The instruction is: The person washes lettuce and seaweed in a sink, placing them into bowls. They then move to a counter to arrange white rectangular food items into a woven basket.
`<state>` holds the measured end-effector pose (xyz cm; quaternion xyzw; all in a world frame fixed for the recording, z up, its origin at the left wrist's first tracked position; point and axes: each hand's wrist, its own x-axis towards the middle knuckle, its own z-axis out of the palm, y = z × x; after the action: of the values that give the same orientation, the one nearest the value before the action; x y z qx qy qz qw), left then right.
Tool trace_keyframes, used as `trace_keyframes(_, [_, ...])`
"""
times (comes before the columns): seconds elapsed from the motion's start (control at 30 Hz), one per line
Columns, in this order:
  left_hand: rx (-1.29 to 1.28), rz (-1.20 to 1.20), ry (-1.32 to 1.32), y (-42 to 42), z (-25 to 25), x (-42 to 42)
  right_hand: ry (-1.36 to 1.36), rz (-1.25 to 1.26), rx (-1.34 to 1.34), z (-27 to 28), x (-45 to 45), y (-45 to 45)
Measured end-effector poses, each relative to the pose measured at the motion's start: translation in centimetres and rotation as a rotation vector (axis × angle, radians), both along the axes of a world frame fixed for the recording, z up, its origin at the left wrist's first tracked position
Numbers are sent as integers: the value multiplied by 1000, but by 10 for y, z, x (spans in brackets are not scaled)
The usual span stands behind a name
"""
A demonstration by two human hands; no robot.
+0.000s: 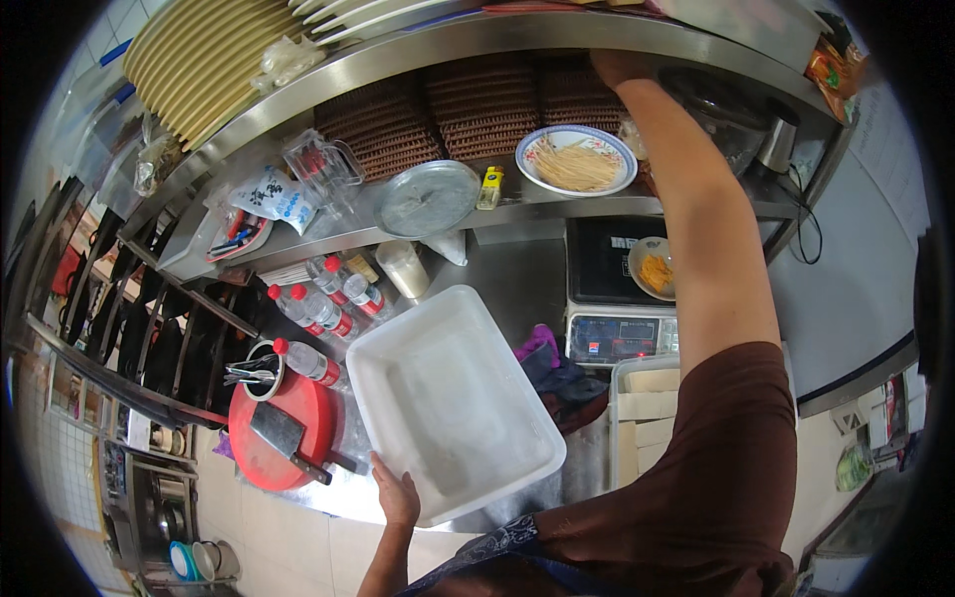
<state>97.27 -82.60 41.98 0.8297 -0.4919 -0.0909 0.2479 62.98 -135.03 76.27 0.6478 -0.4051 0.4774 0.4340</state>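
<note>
A deep white plastic tub (462,403), with nothing in it, sits tilted across the steel worktop (515,272). My left hand (397,494) grips its near left edge. My right arm stretches up to the shelf, where my right hand (623,69) is in shadow beside the stacked brown woven baskets (481,108); its fingers are hidden. Below that forearm stands a patterned plate (526,153) of toothpicks. A digital scale (608,336) holds a small bowl (643,287) with orange-yellow pieces.
Left of the tub are several red-capped plastic bottles (322,312) and a red round chopping board (250,448) bearing a cleaver (277,429). A container of pale blocks (647,407) stands at right. Along the shelf lie a metal lid (429,198) and a yellow lighter (490,188).
</note>
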Motion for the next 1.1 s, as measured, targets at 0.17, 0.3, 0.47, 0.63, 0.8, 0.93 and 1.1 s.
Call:
trace_keyframes(0.17, [35,32,37,5,4,1,-12,73,-54,-16,-31,-55])
trace_keyframes(0.3, [67,59,78,4,7,-2,13,-133,-87,-26,-41,-39])
trace_keyframes(0.47, [-22,-9,3,8,-9,6,288,-207,-105,-28,-46,22])
trace_keyframes(0.63, [2,-1,53,1,1,0,92,-91,-37,-40,-42,104])
trace_keyframes(0.8, [-40,58,106,9,-4,6,91,243,-242,-44,-32,132])
trace_keyframes(0.93, [144,209,382,-1,-1,0,-39,258,-24,-53,-55,178])
trace_keyframes(1.1, [-124,96,272,8,-36,7,120,344,-118,-61,-20,273])
